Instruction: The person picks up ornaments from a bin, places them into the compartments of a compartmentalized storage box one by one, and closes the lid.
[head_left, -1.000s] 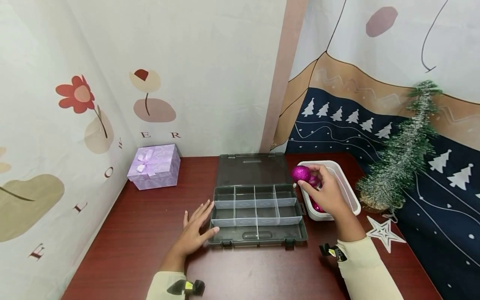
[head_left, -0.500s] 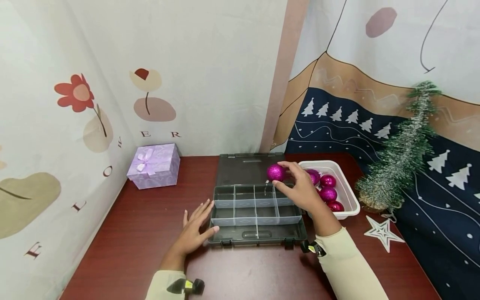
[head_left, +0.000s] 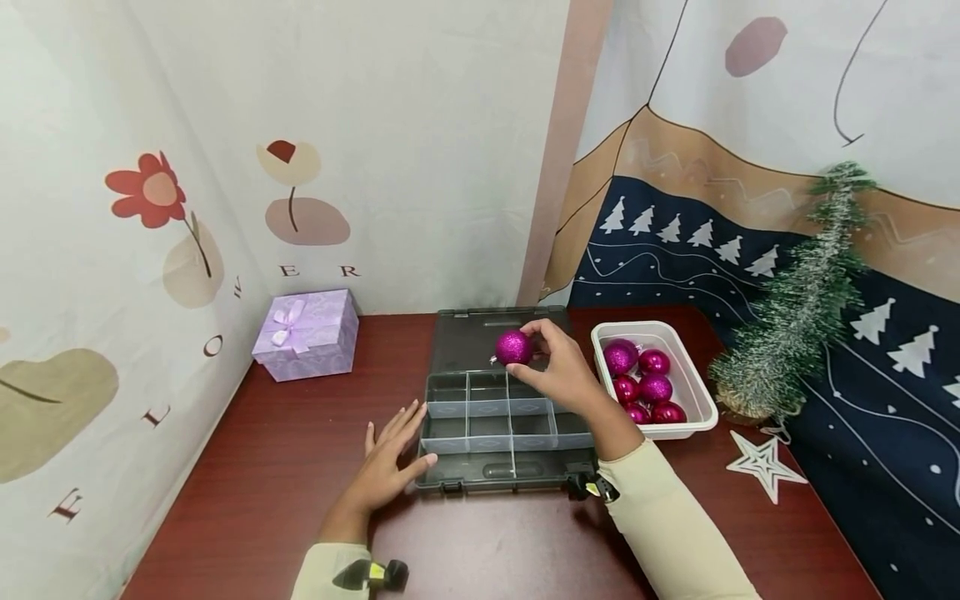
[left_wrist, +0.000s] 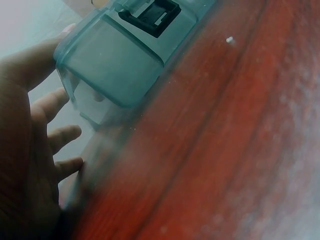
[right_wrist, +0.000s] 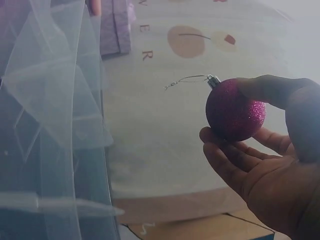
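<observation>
A glittery magenta Christmas bauble [head_left: 513,347] is held between the thumb and fingers of my right hand [head_left: 558,371], above the back of the compartment box. In the right wrist view the bauble [right_wrist: 235,111] shows a silver cap and a thin hanging loop. The dark see-through box [head_left: 480,468] lies with its lid [head_left: 468,337] folded back, its dividers making several compartments. My left hand [head_left: 388,462] rests at the box's left side, fingers spread and thumb at the front left corner. The left wrist view shows the thumb along the box's end wall [left_wrist: 110,60].
Right of the box stands a white tub [head_left: 701,404] with several shiny and glittery baubles [head_left: 655,387]. Beyond it are a small frosted tree [head_left: 802,317] and a white star [head_left: 767,467]. A lilac gift box [head_left: 307,335] sits at the back left against the wall.
My right hand has carried the bauble left from the tub to over the back of the box, uncovering the baubles in the tub. The left hand has stayed in place.
</observation>
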